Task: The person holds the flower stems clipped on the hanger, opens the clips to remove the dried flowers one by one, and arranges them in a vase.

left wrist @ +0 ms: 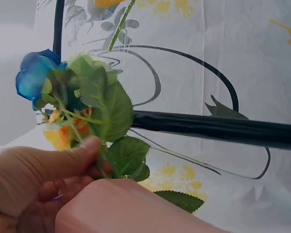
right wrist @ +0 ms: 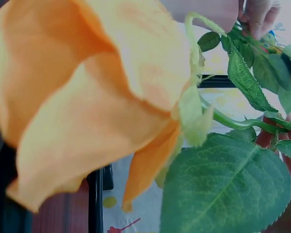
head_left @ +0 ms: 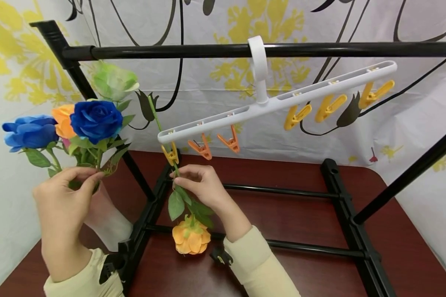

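Observation:
Upside down from the yellow clip (head_left: 170, 154) at the hanger's low left end hangs an orange artificial rose (head_left: 191, 236), its stem rising past the bar. My right hand (head_left: 204, 185) pinches that stem just under the clip; the bloom fills much of the right wrist view. With thumb and forefinger, my left hand (head_left: 65, 206) pinches the stem of a blue rose (head_left: 96, 121) in the bunch over the vase (head_left: 107, 218). The left wrist view shows the left thumb (left wrist: 82, 148) against a thin stem. The white hanger (head_left: 238, 111) slopes up to the right.
A black rail (head_left: 178, 52) carries the hanger. More clips hang along it, orange ones (head_left: 230, 141) and yellow ones (head_left: 328, 108). In the bunch are another blue rose (head_left: 31, 131) and a pale green rose (head_left: 115, 81). The rack's black base (head_left: 342, 206) stands on a dark red table (head_left: 282, 272).

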